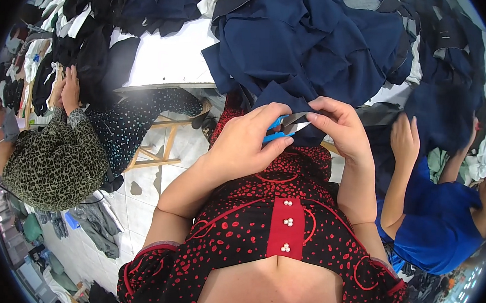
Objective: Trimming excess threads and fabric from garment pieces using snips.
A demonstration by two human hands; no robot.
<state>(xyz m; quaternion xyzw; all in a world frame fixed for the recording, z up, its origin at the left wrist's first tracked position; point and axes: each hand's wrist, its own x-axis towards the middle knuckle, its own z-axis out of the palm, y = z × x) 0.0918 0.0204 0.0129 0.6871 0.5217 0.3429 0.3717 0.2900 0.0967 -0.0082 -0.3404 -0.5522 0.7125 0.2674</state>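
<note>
My left hand (249, 134) is closed around a pair of thread snips (276, 137) with blue handles. Their metal blades point toward my right hand (343, 129), which pinches an edge of navy fabric (283, 97) between thumb and fingers. The blades lie against or very near that edge; whether they are cutting I cannot tell. From my hands the cloth runs up to a large crumpled navy pile (307, 38) on the table in front of me, and part of it hangs down toward my lap.
The white table (168, 56) carries dark garments (157, 10) at the far left. A person in a leopard-print top (56, 164) sits to my left, near a wooden stool (167, 143). To my right, a person in blue (438, 221) handles dark cloth (440, 114).
</note>
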